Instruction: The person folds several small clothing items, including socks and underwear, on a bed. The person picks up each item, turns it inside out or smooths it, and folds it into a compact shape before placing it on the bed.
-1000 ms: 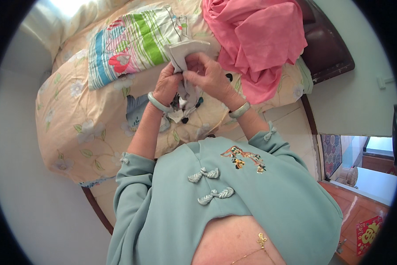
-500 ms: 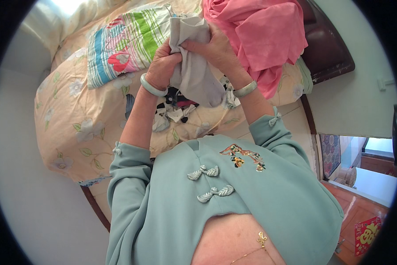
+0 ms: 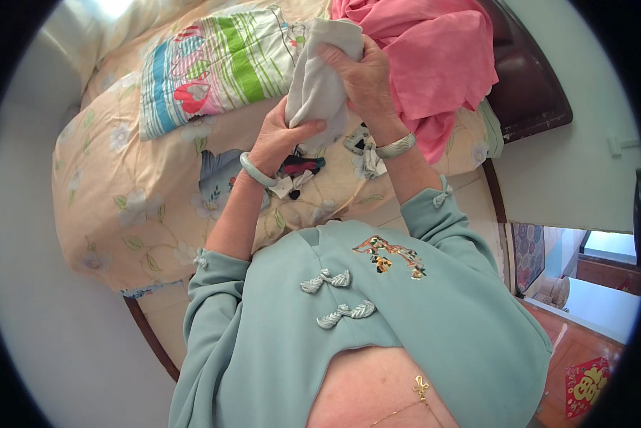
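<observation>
A pale grey sock (image 3: 315, 84) is held up over the bed, bunched and folded between my two hands. My left hand (image 3: 275, 141) is closed on its lower end, thumb lying across the cloth. Higher up, my right hand (image 3: 369, 84) grips the sock's upper end, with the thumb pressed on its front and the fingers hidden behind. Below my hands, small black, white and red cloth pieces (image 3: 299, 175), apparently socks, lie in a loose pile, partly covered by my left wrist. A blue-grey piece of cloth (image 3: 218, 171) rests left of them.
The bed (image 3: 120, 221) has a peach flowered sheet. A striped, patterned pillow (image 3: 213, 71) lies at the far left, and a crumpled pink cloth (image 3: 420, 57) at the far right. Beside that cloth stands a dark brown headboard (image 3: 531, 78). A red decoration (image 3: 588, 385) shows at lower right.
Both hands have moved slightly right with the sock. Its hanging lower part has been gathered up into a more compact fold. More of the blue-grey cloth shows now.
</observation>
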A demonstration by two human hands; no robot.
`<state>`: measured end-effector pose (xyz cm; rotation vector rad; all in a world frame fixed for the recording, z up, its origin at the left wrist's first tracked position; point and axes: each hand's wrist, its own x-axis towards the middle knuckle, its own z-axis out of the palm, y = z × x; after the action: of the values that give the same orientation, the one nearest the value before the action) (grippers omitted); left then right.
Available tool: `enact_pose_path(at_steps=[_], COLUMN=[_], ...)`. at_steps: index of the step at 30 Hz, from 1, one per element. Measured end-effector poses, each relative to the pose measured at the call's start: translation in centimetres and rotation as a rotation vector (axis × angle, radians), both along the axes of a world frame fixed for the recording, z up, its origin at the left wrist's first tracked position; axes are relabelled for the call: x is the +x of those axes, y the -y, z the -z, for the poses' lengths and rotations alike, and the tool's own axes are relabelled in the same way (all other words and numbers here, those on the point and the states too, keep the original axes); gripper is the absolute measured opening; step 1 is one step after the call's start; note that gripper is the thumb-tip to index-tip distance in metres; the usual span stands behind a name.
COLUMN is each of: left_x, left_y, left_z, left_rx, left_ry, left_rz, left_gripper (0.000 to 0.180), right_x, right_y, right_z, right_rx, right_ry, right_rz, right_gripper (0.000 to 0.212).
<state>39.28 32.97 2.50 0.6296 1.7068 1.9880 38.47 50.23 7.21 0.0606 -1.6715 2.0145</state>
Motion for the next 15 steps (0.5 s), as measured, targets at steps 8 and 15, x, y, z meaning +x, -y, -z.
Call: enact_pose_path(at_steps=[8,15], left_x=[0.3,-0.4], left_y=[0.5,1.5], left_z=[2.9,6.5], left_rx=[0.075,0.203], left_ry=[0.702,0.778], left_rz=[0.078,0.039], left_gripper=[0.039,0.039], right_x=[-0.5,4.4], right_y=[-1.4,0.0], right_z=[2.3,1.6], right_rx=[-0.129,0.162], right_ry=[0.064,0.14], right_rz=[-0.055,-0.243], right_gripper=[0.018,0.022])
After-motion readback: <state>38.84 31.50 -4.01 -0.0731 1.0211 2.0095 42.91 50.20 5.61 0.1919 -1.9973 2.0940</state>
